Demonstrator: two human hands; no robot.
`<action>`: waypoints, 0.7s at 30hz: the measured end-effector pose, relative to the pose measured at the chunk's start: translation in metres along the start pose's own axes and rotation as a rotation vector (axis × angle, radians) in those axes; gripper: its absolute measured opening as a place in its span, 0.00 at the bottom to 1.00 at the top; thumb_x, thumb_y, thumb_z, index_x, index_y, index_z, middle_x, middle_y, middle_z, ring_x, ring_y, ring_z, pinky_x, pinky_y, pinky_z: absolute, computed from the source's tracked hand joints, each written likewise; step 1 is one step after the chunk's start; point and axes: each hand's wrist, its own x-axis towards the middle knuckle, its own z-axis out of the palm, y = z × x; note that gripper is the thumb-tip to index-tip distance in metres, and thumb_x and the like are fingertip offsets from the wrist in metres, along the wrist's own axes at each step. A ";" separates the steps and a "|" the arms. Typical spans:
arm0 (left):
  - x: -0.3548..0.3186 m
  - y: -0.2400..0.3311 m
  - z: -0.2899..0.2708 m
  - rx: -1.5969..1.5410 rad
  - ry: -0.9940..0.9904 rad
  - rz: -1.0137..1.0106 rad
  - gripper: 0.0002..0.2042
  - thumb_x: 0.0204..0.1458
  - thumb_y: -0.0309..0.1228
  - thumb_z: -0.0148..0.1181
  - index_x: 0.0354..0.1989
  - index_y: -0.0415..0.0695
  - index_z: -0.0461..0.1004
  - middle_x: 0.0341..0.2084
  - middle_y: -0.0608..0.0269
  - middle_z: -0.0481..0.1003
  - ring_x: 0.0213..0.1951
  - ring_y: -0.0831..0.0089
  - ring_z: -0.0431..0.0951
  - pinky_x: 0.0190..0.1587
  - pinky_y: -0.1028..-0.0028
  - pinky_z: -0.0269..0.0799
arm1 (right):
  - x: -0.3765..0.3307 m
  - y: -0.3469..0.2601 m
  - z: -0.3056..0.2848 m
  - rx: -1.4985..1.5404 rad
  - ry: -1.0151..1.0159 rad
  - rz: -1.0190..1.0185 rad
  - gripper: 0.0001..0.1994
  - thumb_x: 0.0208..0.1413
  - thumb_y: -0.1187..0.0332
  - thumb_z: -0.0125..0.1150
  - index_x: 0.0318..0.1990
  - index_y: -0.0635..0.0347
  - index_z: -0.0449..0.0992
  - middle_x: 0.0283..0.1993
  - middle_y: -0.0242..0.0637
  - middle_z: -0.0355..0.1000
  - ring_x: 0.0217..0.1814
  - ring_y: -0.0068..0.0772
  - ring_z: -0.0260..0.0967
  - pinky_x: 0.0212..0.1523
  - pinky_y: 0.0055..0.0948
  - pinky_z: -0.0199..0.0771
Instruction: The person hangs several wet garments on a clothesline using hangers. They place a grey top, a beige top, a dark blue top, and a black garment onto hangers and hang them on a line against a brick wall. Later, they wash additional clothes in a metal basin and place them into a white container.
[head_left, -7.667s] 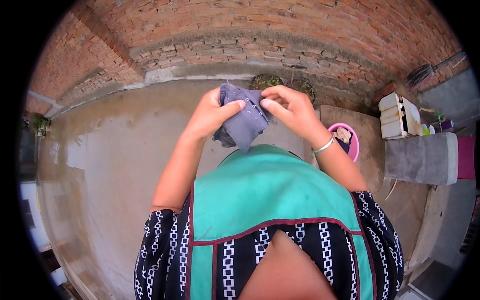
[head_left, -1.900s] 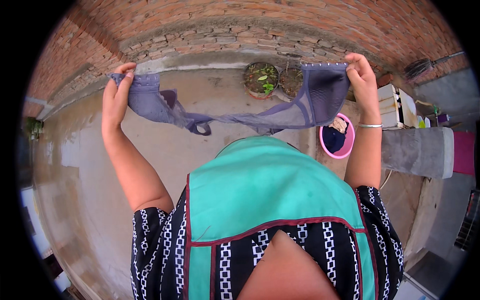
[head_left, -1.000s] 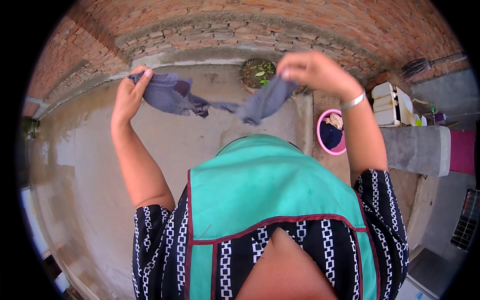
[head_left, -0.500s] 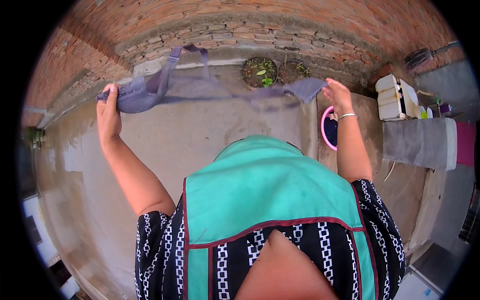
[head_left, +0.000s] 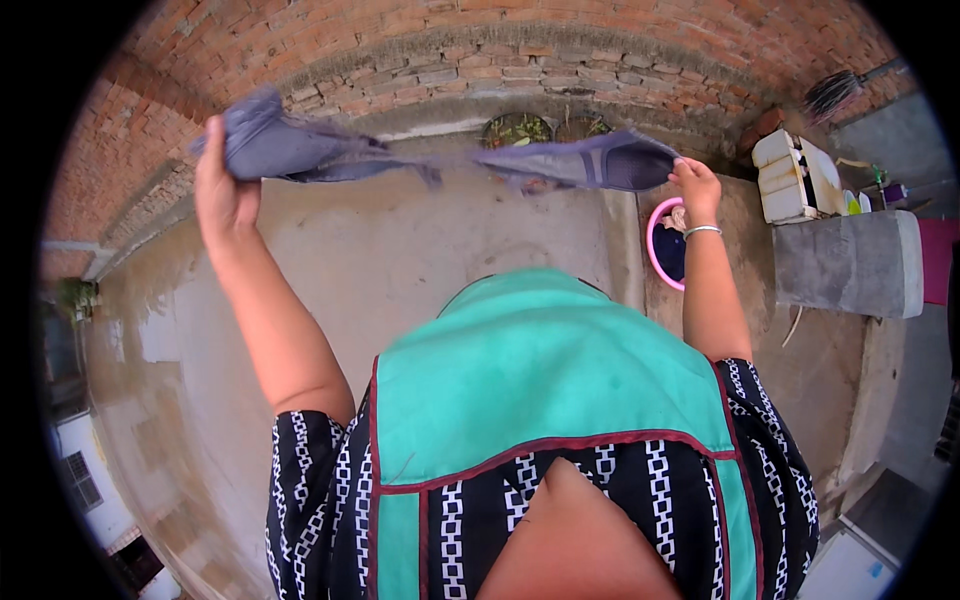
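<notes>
A greyish-purple bra (head_left: 570, 163) is stretched sideways in the air between my two raised hands, its middle smeared by motion. My left hand (head_left: 224, 190) grips one end, with the fingers partly behind the cloth and the thumb side toward me. At the other end, my right hand (head_left: 697, 188) pinches the edge of a cup between thumb and fingers; a silver bangle circles that wrist. Below the right hand stands a pink basin (head_left: 654, 262) holding dark and pale cloth, partly covered by my forearm.
Two potted plants (head_left: 518, 130) stand against the brick wall (head_left: 480, 72) ahead. To the right are a stained white container (head_left: 785, 180), a grey concrete block (head_left: 845, 265) and a brush (head_left: 832, 95). Wet-patched concrete floor (head_left: 400, 250) spreads below my arms.
The bra has swung, its left end rising and its strap dropping from view, while its right cup turned over. My left hand went up slightly and the right moved a little rightward.
</notes>
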 end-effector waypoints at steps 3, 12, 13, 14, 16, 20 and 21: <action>-0.046 0.039 -0.011 -0.221 -0.462 0.256 0.15 0.58 0.43 0.48 0.39 0.44 0.72 0.28 0.62 0.74 0.28 0.71 0.71 0.36 0.72 0.66 | 0.014 -0.004 -0.018 0.118 0.088 0.081 0.08 0.51 0.68 0.61 0.35 0.64 0.76 0.26 0.31 0.72 0.24 0.21 0.70 0.24 0.18 0.68; -0.035 0.010 -0.020 0.041 0.132 0.137 0.09 0.55 0.36 0.54 0.32 0.44 0.69 0.22 0.68 0.69 0.25 0.77 0.67 0.30 0.76 0.63 | 0.015 -0.016 0.004 -0.012 0.028 -0.059 0.08 0.50 0.66 0.61 0.33 0.63 0.77 0.25 0.26 0.70 0.27 0.13 0.63 0.27 0.16 0.61; -0.031 0.009 -0.026 0.108 0.018 0.136 0.09 0.54 0.36 0.56 0.31 0.44 0.69 0.22 0.68 0.69 0.26 0.78 0.68 0.31 0.77 0.64 | 0.013 -0.019 0.007 -0.008 0.007 -0.062 0.08 0.50 0.66 0.61 0.33 0.62 0.77 0.25 0.26 0.70 0.27 0.13 0.63 0.27 0.16 0.61; -0.023 0.009 -0.039 0.176 -0.097 0.134 0.08 0.54 0.36 0.57 0.31 0.44 0.69 0.23 0.69 0.69 0.27 0.78 0.68 0.31 0.77 0.65 | 0.010 -0.022 0.010 -0.004 -0.014 -0.065 0.08 0.51 0.66 0.61 0.32 0.62 0.77 0.25 0.26 0.70 0.27 0.13 0.62 0.27 0.17 0.61; -0.012 -0.004 -0.043 0.269 -0.269 0.100 0.08 0.52 0.35 0.59 0.30 0.45 0.69 0.24 0.70 0.69 0.28 0.79 0.69 0.32 0.78 0.66 | -0.004 -0.036 0.009 0.031 -0.073 0.003 0.07 0.52 0.66 0.59 0.31 0.59 0.75 0.26 0.24 0.69 0.26 0.13 0.62 0.25 0.17 0.62; -0.022 0.008 -0.034 0.316 -0.408 0.055 0.12 0.49 0.37 0.60 0.34 0.42 0.68 0.26 0.67 0.70 0.30 0.78 0.70 0.34 0.78 0.66 | -0.026 -0.061 0.018 0.224 -0.153 0.056 0.04 0.53 0.67 0.57 0.32 0.56 0.74 0.26 0.23 0.67 0.26 0.14 0.61 0.25 0.16 0.61; -0.027 0.011 -0.029 0.293 -0.441 0.054 0.14 0.48 0.38 0.59 0.35 0.41 0.68 0.27 0.65 0.70 0.31 0.77 0.70 0.35 0.78 0.66 | -0.029 -0.066 0.020 0.286 -0.180 0.052 0.04 0.54 0.67 0.57 0.32 0.56 0.74 0.26 0.23 0.67 0.26 0.14 0.61 0.26 0.16 0.61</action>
